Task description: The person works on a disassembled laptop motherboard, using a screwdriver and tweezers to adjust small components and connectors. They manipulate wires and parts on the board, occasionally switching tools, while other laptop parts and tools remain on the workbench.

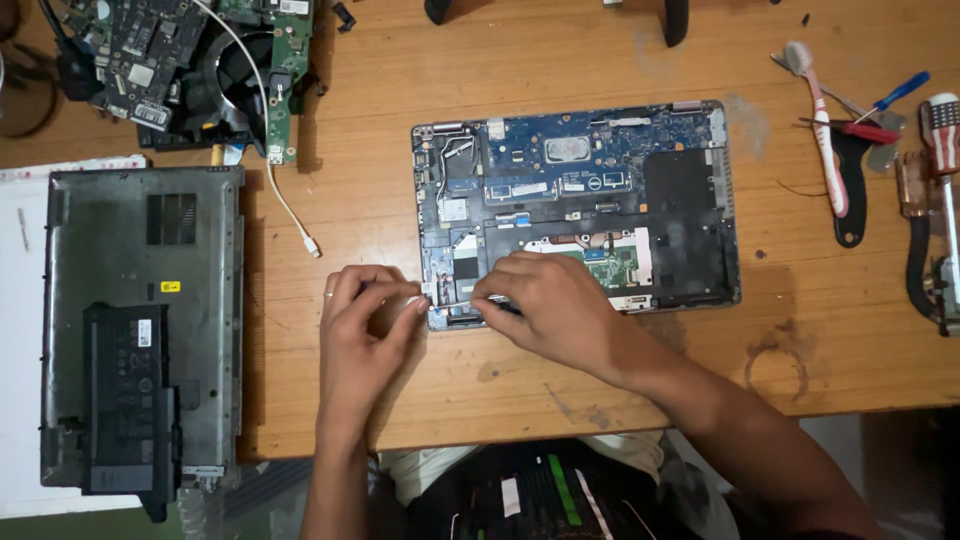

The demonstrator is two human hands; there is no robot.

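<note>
An opened laptop point(600, 190) lies on the wooden table point(820, 340) with its blue mainboard and black inner parts exposed. Both my hands meet at its near left corner. My left hand point(365, 315) pinches that corner from the left, fingertips against the metal frame. My right hand point(545, 305) rests over the near edge, fingers closed on a thin silvery piece point(455, 299) that spans the gap between the two hands. What the piece is, I cannot tell.
A grey bottom cover with a black battery point(140, 330) lies at the left. Circuit boards and a fan point(200, 70) with a white cable point(295, 215) sit at the back left. A toothbrush point(825, 130), screwdrivers point(895, 98) and a copper heat pipe point(915, 190) lie at the right.
</note>
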